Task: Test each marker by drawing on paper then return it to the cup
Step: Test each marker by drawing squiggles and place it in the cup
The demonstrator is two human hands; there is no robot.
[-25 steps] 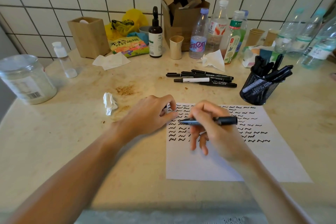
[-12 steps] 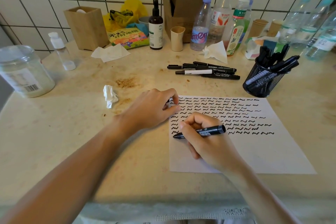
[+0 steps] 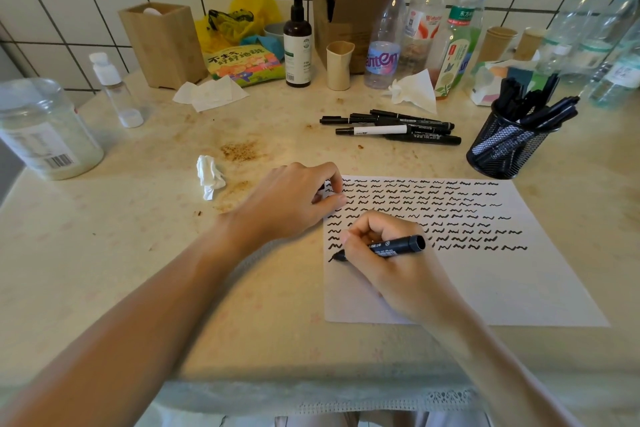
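Observation:
A white paper (image 3: 502, 288) lies on the table, its upper half filled with rows of black squiggles. My right hand (image 3: 398, 274) grips an uncapped black marker (image 3: 394, 248), whose tip touches the paper's left edge just under the last row. My left hand (image 3: 291, 204) rests on the paper's top left corner with curled fingers. A small dark piece, which looks like the marker's cap, is pinched between thumb and fingers. A black mesh cup (image 3: 485, 156) holding several markers stands beyond the paper's top right corner. Several loose markers (image 3: 391, 130) lie behind the paper.
A crumpled tissue (image 3: 209, 177) lies left of my left hand. A large plastic jar (image 3: 41, 128) stands at the far left. Bottles (image 3: 382, 45), a cardboard box (image 3: 346, 0), a wooden holder (image 3: 162, 42) and paper cups crowd the back by the tiled wall.
My right hand brought the marker down and left, from hovering over the squiggles to the paper's left edge, where the tip now touches. My left hand stayed on the corner.

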